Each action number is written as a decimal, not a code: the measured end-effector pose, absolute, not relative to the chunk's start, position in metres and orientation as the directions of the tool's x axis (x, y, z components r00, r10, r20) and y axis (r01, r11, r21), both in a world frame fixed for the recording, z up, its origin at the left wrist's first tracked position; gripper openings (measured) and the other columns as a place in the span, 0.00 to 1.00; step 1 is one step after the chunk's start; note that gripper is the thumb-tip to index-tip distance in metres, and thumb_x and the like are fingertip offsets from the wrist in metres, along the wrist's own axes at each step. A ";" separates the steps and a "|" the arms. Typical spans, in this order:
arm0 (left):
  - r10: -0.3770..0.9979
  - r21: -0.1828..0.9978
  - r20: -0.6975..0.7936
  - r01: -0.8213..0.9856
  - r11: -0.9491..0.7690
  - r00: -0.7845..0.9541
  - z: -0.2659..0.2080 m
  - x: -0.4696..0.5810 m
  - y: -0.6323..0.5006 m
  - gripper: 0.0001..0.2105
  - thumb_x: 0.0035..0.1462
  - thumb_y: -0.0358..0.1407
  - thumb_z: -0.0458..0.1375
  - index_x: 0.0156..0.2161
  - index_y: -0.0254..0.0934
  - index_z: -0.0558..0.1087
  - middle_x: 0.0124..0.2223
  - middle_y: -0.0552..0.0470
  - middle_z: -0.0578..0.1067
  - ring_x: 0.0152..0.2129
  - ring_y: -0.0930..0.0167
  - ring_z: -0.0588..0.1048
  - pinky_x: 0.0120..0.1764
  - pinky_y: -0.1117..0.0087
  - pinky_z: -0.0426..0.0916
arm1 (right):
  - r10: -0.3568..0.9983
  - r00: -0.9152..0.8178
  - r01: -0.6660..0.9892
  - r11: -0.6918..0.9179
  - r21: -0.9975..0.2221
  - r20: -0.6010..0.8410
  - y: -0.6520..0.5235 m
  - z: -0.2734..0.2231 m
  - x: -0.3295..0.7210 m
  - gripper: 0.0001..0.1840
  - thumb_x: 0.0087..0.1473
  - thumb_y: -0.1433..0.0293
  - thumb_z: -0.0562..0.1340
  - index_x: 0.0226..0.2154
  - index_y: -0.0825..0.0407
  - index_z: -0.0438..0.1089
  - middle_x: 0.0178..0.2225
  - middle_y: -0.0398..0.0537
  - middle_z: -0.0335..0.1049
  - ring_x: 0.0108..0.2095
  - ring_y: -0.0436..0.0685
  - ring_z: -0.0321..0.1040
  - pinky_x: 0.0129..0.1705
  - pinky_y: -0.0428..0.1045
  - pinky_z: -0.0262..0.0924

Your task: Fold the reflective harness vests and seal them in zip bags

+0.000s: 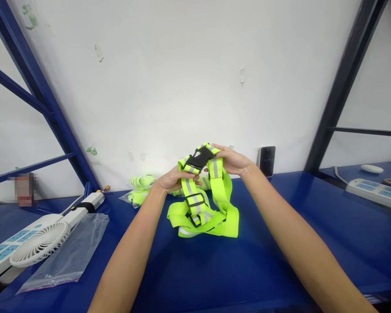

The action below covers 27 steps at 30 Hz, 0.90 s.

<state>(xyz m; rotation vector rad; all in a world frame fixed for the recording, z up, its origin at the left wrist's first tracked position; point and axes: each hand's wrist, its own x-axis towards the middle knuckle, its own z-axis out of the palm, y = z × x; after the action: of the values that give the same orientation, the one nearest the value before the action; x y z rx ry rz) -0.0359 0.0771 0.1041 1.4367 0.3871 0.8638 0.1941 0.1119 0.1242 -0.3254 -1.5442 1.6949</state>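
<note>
Both hands hold up a neon yellow reflective harness with grey stripes above a blue table. Its black side-release buckle spans the gap between them, the two halves joined. My left hand is closed round the strap at the buckle's left end. On the other side, my right hand grips the strap by the buckle's right end, its fingers partly hidden behind the webbing. Below, the looped straps hang down to the tabletop, with a black slide adjuster on the left one.
Behind my left hand lie more neon straps in clear plastic. A clear zip bag, a white handheld fan and a power strip are at left. A small black-faced device stands against the wall. Another power strip lies far right.
</note>
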 end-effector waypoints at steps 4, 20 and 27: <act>0.781 0.946 0.265 -0.311 -0.096 0.566 0.108 -0.034 0.077 0.16 0.41 0.26 0.67 0.39 0.33 0.75 0.31 0.52 0.74 0.26 0.74 0.71 0.34 0.68 0.73 | 0.713 -0.618 -0.445 0.031 -0.895 0.332 0.104 0.114 0.198 0.28 0.41 0.79 0.67 0.47 0.51 0.68 0.40 0.45 0.77 0.36 0.55 0.75 0.44 0.53 0.71; 0.848 0.949 0.282 -0.257 -0.180 0.448 0.110 -0.037 0.088 0.05 0.55 0.34 0.61 0.33 0.33 0.73 0.24 0.53 0.70 0.22 0.74 0.70 0.31 0.71 0.69 | 0.696 -0.644 -0.368 0.083 -0.926 0.318 0.096 0.118 0.197 0.22 0.48 0.77 0.64 0.49 0.56 0.70 0.41 0.54 0.77 0.41 0.59 0.77 0.46 0.54 0.71; 0.893 0.910 0.325 -0.361 -0.205 0.312 0.110 -0.031 0.091 0.07 0.56 0.32 0.59 0.40 0.32 0.75 0.34 0.45 0.79 0.31 0.66 0.78 0.41 0.63 0.74 | 0.812 -0.463 -0.394 0.170 -0.903 0.355 0.097 0.116 0.182 0.07 0.55 0.69 0.64 0.39 0.51 0.68 0.27 0.44 0.72 0.25 0.52 0.70 0.30 0.49 0.69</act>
<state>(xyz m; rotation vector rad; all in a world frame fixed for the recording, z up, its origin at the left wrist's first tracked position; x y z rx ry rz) -0.0309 0.0910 0.1098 1.3088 0.5524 1.2523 0.1821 0.0973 0.1162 -0.4314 -1.4351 1.5059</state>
